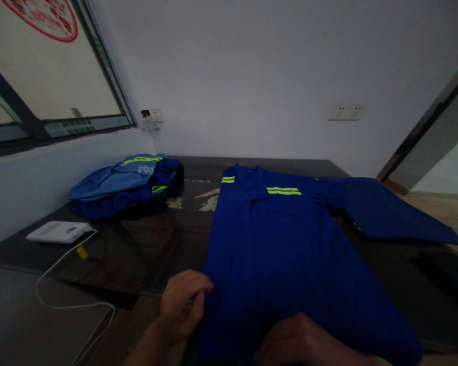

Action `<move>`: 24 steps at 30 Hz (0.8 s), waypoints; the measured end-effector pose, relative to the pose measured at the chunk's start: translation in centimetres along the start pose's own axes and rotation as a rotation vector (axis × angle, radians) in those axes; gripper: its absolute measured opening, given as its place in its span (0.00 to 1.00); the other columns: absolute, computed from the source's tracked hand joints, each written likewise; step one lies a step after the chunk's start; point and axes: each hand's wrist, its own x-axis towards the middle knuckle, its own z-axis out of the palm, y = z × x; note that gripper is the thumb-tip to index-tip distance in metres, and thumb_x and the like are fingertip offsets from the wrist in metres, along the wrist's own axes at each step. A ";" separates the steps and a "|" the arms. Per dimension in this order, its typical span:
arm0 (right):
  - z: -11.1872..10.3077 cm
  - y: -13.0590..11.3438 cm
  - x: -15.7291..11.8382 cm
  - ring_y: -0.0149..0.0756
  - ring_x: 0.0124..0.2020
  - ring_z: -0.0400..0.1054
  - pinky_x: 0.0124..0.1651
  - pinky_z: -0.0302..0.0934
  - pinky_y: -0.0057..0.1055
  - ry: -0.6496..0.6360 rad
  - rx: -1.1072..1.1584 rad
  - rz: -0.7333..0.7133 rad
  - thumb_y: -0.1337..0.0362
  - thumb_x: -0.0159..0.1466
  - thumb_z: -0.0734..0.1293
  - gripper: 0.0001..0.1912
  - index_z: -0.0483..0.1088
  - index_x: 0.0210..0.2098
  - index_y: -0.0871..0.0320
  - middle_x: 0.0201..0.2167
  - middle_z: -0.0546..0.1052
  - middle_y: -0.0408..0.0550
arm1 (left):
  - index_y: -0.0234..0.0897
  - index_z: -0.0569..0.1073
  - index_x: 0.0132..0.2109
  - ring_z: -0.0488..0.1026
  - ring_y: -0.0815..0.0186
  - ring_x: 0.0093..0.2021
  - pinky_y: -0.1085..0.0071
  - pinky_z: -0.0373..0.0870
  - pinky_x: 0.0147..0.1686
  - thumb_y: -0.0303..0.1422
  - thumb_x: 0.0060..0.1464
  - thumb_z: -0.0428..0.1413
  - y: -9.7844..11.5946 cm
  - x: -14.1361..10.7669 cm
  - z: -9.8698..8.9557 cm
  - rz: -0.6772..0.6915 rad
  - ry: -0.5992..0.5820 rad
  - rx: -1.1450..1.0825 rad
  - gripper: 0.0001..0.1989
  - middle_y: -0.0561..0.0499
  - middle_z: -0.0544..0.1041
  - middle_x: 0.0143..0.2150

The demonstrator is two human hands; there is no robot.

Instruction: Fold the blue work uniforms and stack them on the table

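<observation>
A dark blue work jacket (286, 244) with yellow-green reflective stripes lies spread on a dark table, its collar toward the wall. My left hand (185, 302) is at the jacket's left edge, its fingers curled with thumb and forefinger close together; what they hold, if anything, is too small to tell. Over the lower part of the jacket is my right hand (293, 338), seen from the back with its fingers bent down and their tips hidden. The garment's lower end runs out of the picture.
Bundled blue clothes (125, 185) lie at the table's back left. Nearer sits a white device (61, 232) with a white cable (53, 306) hanging over the edge. A flat dark blue piece (393, 208) lies at the right. The dark table (137, 264) meets the wall behind.
</observation>
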 end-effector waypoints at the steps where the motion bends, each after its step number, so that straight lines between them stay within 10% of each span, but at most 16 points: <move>1: -2.5 -0.6 1.3 0.27 0.36 0.75 0.40 0.67 0.20 0.036 0.031 0.041 0.63 0.68 0.62 0.10 0.76 0.41 0.53 0.35 0.81 0.42 | 0.39 0.73 0.39 0.76 0.68 0.32 0.72 0.72 0.38 0.23 0.56 0.49 -0.5 3.2 1.0 0.003 0.010 -0.026 0.10 0.52 0.78 0.31; 4: -8.7 1.1 5.4 0.30 0.36 0.75 0.39 0.67 0.24 0.192 0.059 0.155 0.63 0.67 0.63 0.09 0.76 0.36 0.56 0.34 0.80 0.44 | 0.35 0.73 0.39 0.74 0.69 0.33 0.73 0.71 0.37 0.26 0.60 0.47 -3.5 12.1 5.2 -0.112 0.024 -0.147 0.09 0.51 0.76 0.32; 8: -14.3 9.7 9.6 0.33 0.34 0.74 0.35 0.67 0.27 0.369 0.150 0.385 0.65 0.64 0.63 0.09 0.74 0.39 0.60 0.32 0.78 0.47 | 0.33 0.73 0.41 0.74 0.67 0.41 0.71 0.69 0.44 0.23 0.56 0.48 -12.8 19.9 11.2 -0.280 0.021 -0.214 0.10 0.48 0.77 0.39; 14: -20.4 22.2 12.9 0.31 0.34 0.70 0.34 0.66 0.26 0.666 0.095 0.857 0.72 0.57 0.66 0.17 0.70 0.47 0.61 0.38 0.75 0.48 | 0.33 0.73 0.43 0.74 0.64 0.44 0.69 0.69 0.48 0.20 0.53 0.48 -28.8 24.6 16.3 -0.743 -0.097 -0.006 0.13 0.46 0.78 0.41; 24: -23.4 30.4 16.5 0.28 0.28 0.68 0.27 0.64 0.23 0.775 0.456 0.924 0.70 0.58 0.67 0.18 0.63 0.48 0.55 0.32 0.70 0.42 | 0.35 0.75 0.48 0.73 0.63 0.51 0.67 0.66 0.54 0.27 0.59 0.44 -43.4 30.7 23.8 -0.637 -0.250 0.001 0.17 0.46 0.77 0.50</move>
